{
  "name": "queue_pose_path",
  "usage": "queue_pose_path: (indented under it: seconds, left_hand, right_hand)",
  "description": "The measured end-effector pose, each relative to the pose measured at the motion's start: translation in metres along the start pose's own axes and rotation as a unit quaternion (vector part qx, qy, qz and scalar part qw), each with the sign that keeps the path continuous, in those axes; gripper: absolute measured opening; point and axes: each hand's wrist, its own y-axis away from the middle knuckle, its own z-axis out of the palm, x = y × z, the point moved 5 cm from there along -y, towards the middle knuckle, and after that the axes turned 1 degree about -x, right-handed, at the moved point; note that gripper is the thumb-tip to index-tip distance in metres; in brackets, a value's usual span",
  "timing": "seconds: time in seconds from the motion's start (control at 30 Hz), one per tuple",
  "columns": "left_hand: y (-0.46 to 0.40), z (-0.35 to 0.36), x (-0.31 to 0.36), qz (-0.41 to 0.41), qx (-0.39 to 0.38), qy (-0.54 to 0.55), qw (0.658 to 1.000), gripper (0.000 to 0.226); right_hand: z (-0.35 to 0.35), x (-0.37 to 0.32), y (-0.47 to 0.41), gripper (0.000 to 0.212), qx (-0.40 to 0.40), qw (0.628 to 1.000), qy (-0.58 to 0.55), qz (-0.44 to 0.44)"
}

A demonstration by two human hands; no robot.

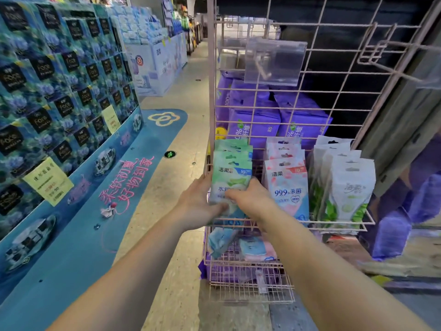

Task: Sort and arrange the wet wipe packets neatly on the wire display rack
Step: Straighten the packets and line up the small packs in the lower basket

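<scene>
A pink wire display rack stands ahead of me. Three rows of wet wipe packets stand in its upper basket: green packets on the left, pink packets in the middle, white packets with green leaves on the right. My left hand grips the left edge of the front green packet. My right hand presses on its lower front face. Both hands cover the packet's bottom part. A lower basket holds loose blue and pink packets lying flat.
Purple tissue packs are stacked behind the rack's grid. A clear price-tag holder and an empty wire hook stick out above. A blue tissue display wall lines the left of the aisle, with a blue floor mat.
</scene>
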Motion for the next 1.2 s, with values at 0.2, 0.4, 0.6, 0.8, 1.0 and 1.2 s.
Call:
queue_pose_path:
  seconds: [0.2, 0.4, 0.6, 0.8, 1.0, 1.2]
  left_hand:
    - [-0.002, -0.002, 0.003, 0.018, 0.032, -0.049, 0.998, 0.085]
    - [-0.004, -0.005, 0.006, -0.012, 0.023, -0.009, 1.0, 0.104]
    - [-0.02, -0.004, -0.019, -0.095, -0.075, 0.083, 0.989, 0.066]
    - [-0.031, -0.006, -0.021, -0.086, -0.087, 0.001, 0.992, 0.108]
    - [-0.031, -0.007, -0.004, -0.059, -0.076, -0.055, 0.994, 0.111]
    - [-0.047, -0.002, 0.005, -0.006, -0.065, -0.177, 0.982, 0.121]
  right_hand:
    - [0.0, -0.006, 0.003, 0.053, -0.002, 0.999, -0.03, -0.038]
    - [0.003, -0.007, -0.004, 0.068, 0.015, 0.998, -0.055, -0.032]
    - [0.011, -0.005, -0.013, 0.08, -0.025, 0.989, -0.148, 0.009]
    - [0.017, -0.005, -0.019, 0.057, -0.053, 0.981, -0.184, 0.031]
    - [0.01, -0.002, -0.018, 0.057, -0.045, 0.987, -0.154, 0.021]
    - [0.006, 0.003, -0.017, 0.044, -0.027, 0.98, -0.199, 0.012]
